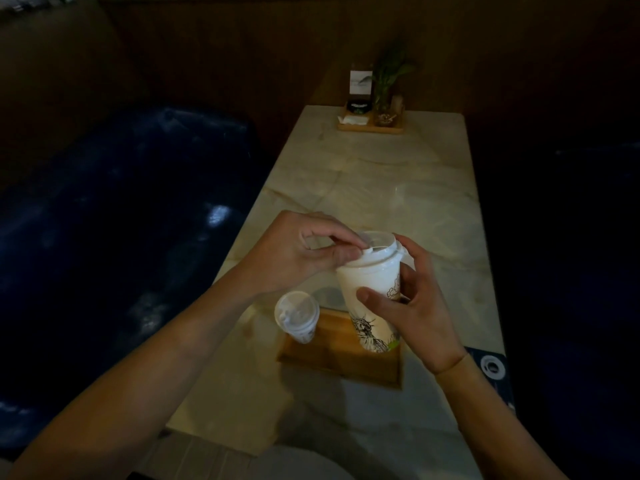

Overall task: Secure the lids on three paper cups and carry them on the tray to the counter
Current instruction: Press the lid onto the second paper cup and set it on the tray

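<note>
A white paper cup [372, 299] with a dark line drawing is held tilted above the wooden tray [341, 358]. My right hand [412, 306] wraps around the cup's side. My left hand [304, 251] pinches the white lid [375, 251] on top of that cup, fingers at its near-left edge. A second, smaller lidded cup [297, 315] stands on the tray's left corner. I can see no third cup; part of the tray is hidden behind the held cup and my right hand.
The tray lies on a long pale marble table [381, 174]. At the far end a small wooden holder [370, 128] carries a plant, a card and tissues. Dark blue seating [121, 202] runs along the left. A dark object with a white ring [491, 367] sits at the right edge.
</note>
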{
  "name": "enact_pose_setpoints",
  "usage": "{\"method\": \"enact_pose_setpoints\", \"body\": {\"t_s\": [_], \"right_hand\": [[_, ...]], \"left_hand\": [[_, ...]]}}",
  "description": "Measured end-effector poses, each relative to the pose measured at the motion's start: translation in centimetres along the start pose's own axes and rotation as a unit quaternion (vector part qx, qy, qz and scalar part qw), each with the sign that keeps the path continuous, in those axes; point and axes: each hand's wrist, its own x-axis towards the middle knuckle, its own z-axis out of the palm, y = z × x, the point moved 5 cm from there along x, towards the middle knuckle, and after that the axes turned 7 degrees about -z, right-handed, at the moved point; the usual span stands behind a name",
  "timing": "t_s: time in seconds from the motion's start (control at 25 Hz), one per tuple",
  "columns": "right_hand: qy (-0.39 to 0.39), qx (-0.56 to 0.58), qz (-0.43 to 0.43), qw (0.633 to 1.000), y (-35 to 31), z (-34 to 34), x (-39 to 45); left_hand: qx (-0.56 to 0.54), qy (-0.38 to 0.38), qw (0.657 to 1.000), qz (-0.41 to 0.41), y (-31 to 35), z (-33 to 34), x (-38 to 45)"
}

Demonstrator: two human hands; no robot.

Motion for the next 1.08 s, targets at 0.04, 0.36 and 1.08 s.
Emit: {"method": "enact_pose_setpoints", "body": {"t_s": [0.04,0.36,1.08], "right_hand": [[-0.004,-0.005,-0.003,1.0,0.0,-0.1,0.0],[-0.016,-0.027,-0.018,0.999,-0.5,-0.1,0.1],[0.014,-0.076,0.004,0.997,-0.2,-0.4,0.3]], "left_hand": [[0.005,-0.008,1.0,-0.001,0.1,0.0,0.1],[0.039,-0.007,0.999,0.009,0.6,0.0,0.4],[0.107,0.052,0.992,0.027,-0.2,1.6,-0.2]]}}
